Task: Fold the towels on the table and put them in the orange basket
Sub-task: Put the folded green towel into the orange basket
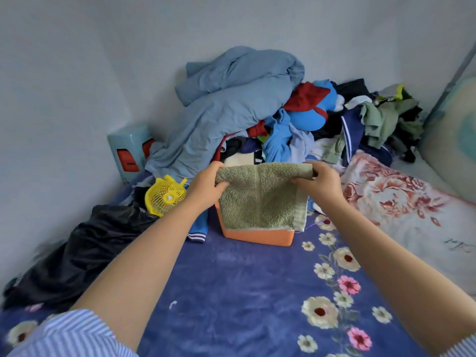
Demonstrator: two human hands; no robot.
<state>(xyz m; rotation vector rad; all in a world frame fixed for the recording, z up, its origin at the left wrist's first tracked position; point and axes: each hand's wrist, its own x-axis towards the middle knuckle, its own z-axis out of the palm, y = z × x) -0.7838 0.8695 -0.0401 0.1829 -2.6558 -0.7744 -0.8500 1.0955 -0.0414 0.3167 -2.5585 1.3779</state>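
Head view: both hands [206, 186] [318, 182] pinch green towel [260, 197] top corners; towel hides orange basket [260, 237] opening.

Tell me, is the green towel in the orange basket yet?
Not yet. Both hands, left and right, hold the green towel by its top corners, hanging in front of the orange basket.

Both hands hold up a folded green towel [260, 197] over the orange basket [260, 237]: the left hand [206, 186] grips its top left corner, the right hand [319, 182] its top right. A heap of clothes [257, 119] lies behind the basket, a yellow fan [164, 195] to its left.
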